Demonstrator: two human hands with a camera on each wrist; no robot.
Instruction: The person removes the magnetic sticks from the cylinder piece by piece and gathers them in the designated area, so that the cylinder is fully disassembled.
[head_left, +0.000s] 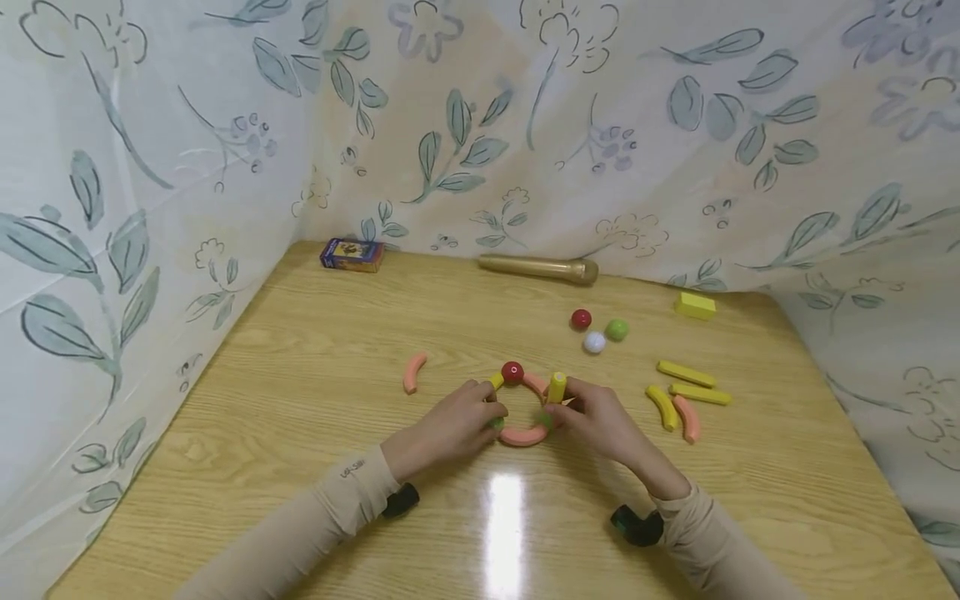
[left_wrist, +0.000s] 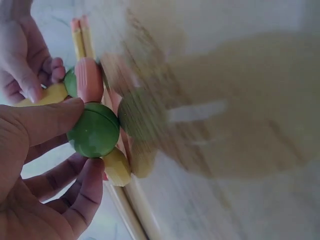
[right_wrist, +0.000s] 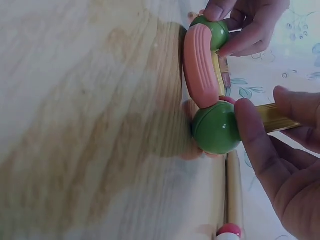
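Observation:
A ring of curved bars and balls lies on the table. It has a red ball at the back, a pink curved bar at the front, another pink bar and a yellow piece. My left hand pinches the ring's left green ball between thumb and fingers. My right hand grips a yellow bar, which stands up at the right green ball. One right fingertip touches that ball; whether the bar itself touches it is hidden.
A loose pink curved bar lies left of the ring. To the right are yellow bars, a yellow curved bar and a pink one. Farther back: loose balls, a yellow block, a gold microphone and a small box.

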